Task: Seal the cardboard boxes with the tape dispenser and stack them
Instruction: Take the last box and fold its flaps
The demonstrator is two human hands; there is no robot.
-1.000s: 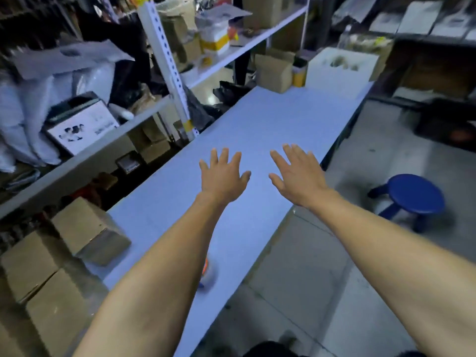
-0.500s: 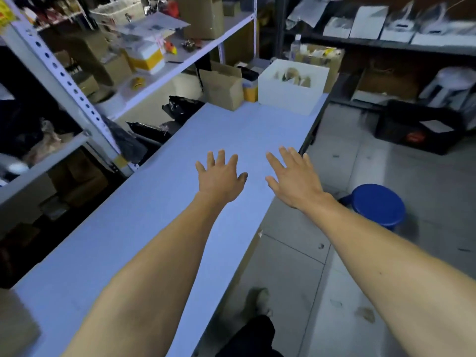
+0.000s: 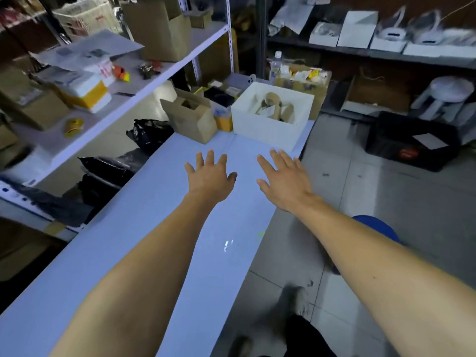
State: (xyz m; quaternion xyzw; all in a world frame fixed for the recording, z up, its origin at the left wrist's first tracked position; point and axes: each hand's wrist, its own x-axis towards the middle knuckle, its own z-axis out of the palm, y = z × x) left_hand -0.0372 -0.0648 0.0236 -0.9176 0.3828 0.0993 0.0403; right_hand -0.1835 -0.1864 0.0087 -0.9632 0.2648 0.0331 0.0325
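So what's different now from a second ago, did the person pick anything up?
No, nothing was picked up. The view swung along the table toward its far end, so the white box and the open cardboard box now sit much nearer, and the cardboard boxes seen earlier at the near left have dropped out of view. The left hand and right hand stay open, spread and empty above the table.

My arms bare to past the elbows, no sleeves, no watch. L hand (image 3: 210,177) & R hand (image 3: 284,182) ungloved. Dark trouser leg (image 3: 306,338) bottom centre.
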